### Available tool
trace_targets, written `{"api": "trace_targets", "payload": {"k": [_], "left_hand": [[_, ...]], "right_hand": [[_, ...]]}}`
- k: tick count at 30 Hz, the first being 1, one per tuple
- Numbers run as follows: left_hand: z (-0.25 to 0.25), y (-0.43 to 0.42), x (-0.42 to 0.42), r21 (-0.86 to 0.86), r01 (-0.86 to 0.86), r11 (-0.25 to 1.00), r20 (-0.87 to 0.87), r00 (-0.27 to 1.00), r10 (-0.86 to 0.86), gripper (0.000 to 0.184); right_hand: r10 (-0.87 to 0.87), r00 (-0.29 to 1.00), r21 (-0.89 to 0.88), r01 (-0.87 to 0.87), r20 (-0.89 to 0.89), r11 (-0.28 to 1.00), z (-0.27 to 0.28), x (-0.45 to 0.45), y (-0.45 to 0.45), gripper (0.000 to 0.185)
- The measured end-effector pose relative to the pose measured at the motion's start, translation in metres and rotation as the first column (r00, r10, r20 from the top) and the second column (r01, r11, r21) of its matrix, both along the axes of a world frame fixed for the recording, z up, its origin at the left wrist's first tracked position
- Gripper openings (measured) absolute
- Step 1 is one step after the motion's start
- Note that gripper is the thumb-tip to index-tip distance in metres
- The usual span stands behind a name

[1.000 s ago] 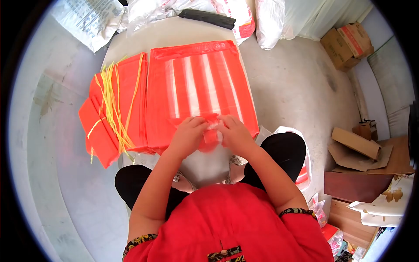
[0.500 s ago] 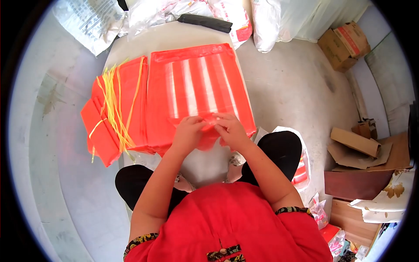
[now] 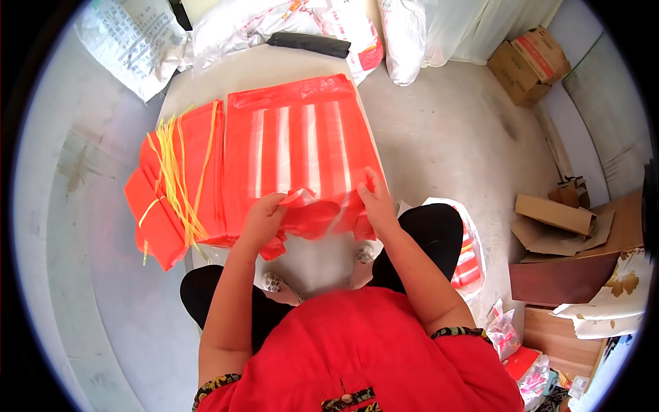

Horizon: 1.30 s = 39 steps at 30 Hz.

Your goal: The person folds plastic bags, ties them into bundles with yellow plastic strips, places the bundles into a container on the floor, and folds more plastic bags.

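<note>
A stack of red plastic bags [image 3: 240, 158] with whitish see-through stripes lies in front of me. The near edge of the top bag is lifted and crumpled, its loose film sagging past the stack's front. My left hand [image 3: 263, 221] is closed, pinching that edge at the left. At the right, my right hand [image 3: 377, 204] grips the same edge between thumb and fingers, partly hidden by the film. A gap of sagging film separates the hands. To the left, yellow ties [image 3: 173, 165] lie across folded red plastic [image 3: 154, 213].
A dark rolled bundle [image 3: 309, 44] lies at the table's far end, before white printed sacks [image 3: 240, 34]. Cardboard boxes [image 3: 525, 69] stand far right; an opened carton [image 3: 563, 233] is nearer. Beside my right knee sits a clear bag [image 3: 473, 240] with red-striped contents.
My hands have moved apart from close together at the middle, left hand leftward and right hand rightward. The bag's near edge is now spread between them. The whole view has shifted slightly.
</note>
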<state>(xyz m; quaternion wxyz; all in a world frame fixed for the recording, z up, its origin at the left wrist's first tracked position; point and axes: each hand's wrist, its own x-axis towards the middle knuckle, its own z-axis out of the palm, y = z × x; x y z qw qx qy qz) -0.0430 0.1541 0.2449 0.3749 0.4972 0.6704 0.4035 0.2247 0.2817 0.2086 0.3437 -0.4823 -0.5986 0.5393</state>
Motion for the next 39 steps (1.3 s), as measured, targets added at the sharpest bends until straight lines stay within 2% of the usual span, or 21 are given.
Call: {"api": "trace_targets", "payload": {"k": [1, 4, 7, 9, 11, 13, 16, 19, 23, 24, 27, 30, 33, 36, 39], "left_hand": [[0.0, -0.002, 0.002, -0.023, -0.02, 1.0, 0.035, 0.999, 0.021, 0.024], [-0.013, -0.006, 0.006, 0.114, 0.044, 0.993, -0.14, 0.99, -0.028, 0.027], [-0.02, -0.013, 0.007, 0.265, 0.261, 0.928, -0.538, 0.839, -0.082, 0.036], [-0.013, -0.016, 0.013, 0.259, 0.258, 0.931, -0.549, 0.832, -0.078, 0.042], [-0.007, -0.02, 0.02, 0.248, 0.262, 0.933, -0.574, 0.815, -0.076, 0.046], [-0.002, -0.021, 0.024, 0.242, 0.274, 0.931, -0.615, 0.786, -0.072, 0.048], [-0.005, -0.023, 0.025, 0.287, 0.296, 0.911, -0.641, 0.766, -0.047, 0.056], [-0.008, -0.027, 0.024, 0.313, 0.316, 0.896, -0.673, 0.74, -0.026, 0.06], [-0.018, -0.029, 0.021, 0.279, 0.327, 0.903, -0.693, 0.72, -0.047, 0.055], [-0.019, -0.03, 0.021, 0.276, 0.325, 0.904, -0.692, 0.721, -0.048, 0.055], [-0.019, -0.032, 0.02, 0.253, 0.311, 0.916, -0.68, 0.731, -0.06, 0.055], [-0.011, -0.036, 0.023, 0.225, 0.286, 0.931, -0.673, 0.737, -0.064, 0.054], [-0.016, -0.034, 0.021, 0.222, 0.279, 0.934, -0.656, 0.751, -0.068, 0.053], [-0.014, -0.035, 0.024, 0.214, 0.278, 0.936, -0.653, 0.753, -0.074, 0.05], [-0.007, -0.034, 0.022, 0.198, 0.279, 0.94, -0.675, 0.734, -0.076, 0.049]], "right_hand": [[-0.005, 1.0, -0.016, 0.005, -0.001, 1.0, 0.0, -0.001, -0.004, 0.059], [0.045, 0.998, 0.102, -0.05, 0.053, 0.993, -0.025, 0.013, -0.026, 0.064], [0.092, 0.993, 0.258, -0.109, 0.078, 0.96, -0.048, 0.031, -0.064, 0.066], [0.081, 0.984, 0.417, -0.14, 0.156, 0.898, -0.044, 0.042, -0.082, 0.062], [0.145, 0.976, 0.38, -0.197, 0.162, 0.904, -0.023, 0.05, -0.087, 0.053], [0.288, 0.957, 0.135, -0.291, 0.04, 0.947, 0.003, 0.053, -0.084, 0.043], [0.367, 0.929, 0.056, -0.369, 0.038, 0.928, 0.038, 0.034, -0.069, 0.032], [0.495, 0.869, -0.191, -0.488, -0.012, 0.852, 0.075, 0.002, -0.051, 0.041], [0.469, 0.861, -0.329, -0.508, -0.196, 0.796, 0.074, -0.038, -0.022, 0.046], [0.463, 0.869, -0.385, -0.493, -0.174, 0.78, 0.075, -0.044, -0.019, 0.045], [0.357, 0.878, -0.446, -0.472, -0.319, 0.76, 0.048, -0.06, -0.002, 0.046], [0.414, 0.862, -0.397, -0.504, -0.293, 0.767, 0.051, -0.059, -0.002, 0.049], [0.552, 0.824, -0.217, -0.566, -0.126, 0.795, 0.039, -0.06, 0.001, 0.05], [0.554, 0.833, -0.242, -0.535, 0.009, 0.809, 0.071, -0.071, -0.008, 0.043], [0.496, 0.851, -0.092, -0.488, 0.17, 0.868, 0.038, -0.083, -0.004, 0.037]]}}
